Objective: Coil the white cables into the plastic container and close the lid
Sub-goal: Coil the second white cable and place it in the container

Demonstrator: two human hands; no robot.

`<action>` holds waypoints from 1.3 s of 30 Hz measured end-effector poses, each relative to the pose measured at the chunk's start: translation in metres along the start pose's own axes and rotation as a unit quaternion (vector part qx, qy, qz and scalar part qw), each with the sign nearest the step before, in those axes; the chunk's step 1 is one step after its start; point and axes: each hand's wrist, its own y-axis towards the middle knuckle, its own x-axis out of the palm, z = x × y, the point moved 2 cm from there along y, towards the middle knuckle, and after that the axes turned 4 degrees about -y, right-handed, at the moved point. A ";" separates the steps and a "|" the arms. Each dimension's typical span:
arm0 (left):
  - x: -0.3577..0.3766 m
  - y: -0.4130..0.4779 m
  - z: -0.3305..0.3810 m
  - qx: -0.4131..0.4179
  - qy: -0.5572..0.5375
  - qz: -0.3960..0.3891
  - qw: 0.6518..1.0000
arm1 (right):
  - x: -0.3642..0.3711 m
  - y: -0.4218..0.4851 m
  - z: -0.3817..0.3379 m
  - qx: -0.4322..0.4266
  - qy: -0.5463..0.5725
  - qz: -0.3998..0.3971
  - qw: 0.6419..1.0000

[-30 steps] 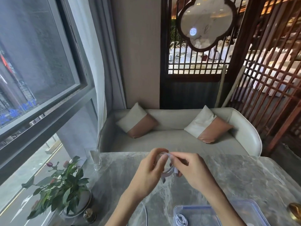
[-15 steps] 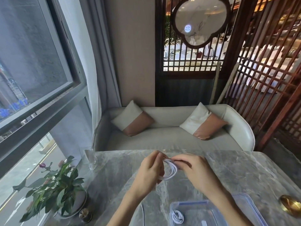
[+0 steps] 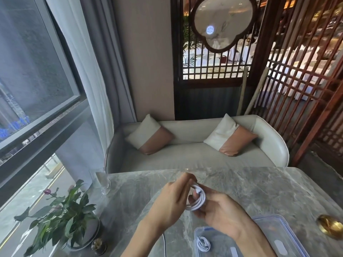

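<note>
Head view: the only camera, looking down over a grey marble table [image 3: 259,184].
Coiled white cable [image 3: 199,201]: held in the air above the table, between the two hands and just beyond the container. Several loops lie together in a small ring.
Right hand [image 3: 220,212]: cups the ring from below and from the right, with its fingers curled round the loops. What looks like the thumb tip shows inside the ring.
Left hand [image 3: 174,199]: its fingers reach to the ring's upper left edge. Motion blur hides whether they pinch it or only touch it, so I cannot tell its grip.
Plastic container [image 3: 196,236]: open, at the near edge of the table by the right wrist. A second coil [image 3: 203,242] already lies inside.
Lid [image 3: 282,227]: appears to lie off, just right of the container, partly hidden by the forearm.
Loose strand [image 3: 164,243]: a thin white line by the left forearm; its ends are out of view.
Handling: judged light, soft and springy, with a smooth jacket. The loops will likely spring open if released.
Where to hold: pinch across all the loops at one spot, near the plug end, until the ring rests on the container floor.
</note>
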 end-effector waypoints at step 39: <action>0.085 -0.002 -0.058 -0.124 -0.153 0.084 0.977 | -0.065 -0.003 0.025 -0.108 -0.168 0.164 0.966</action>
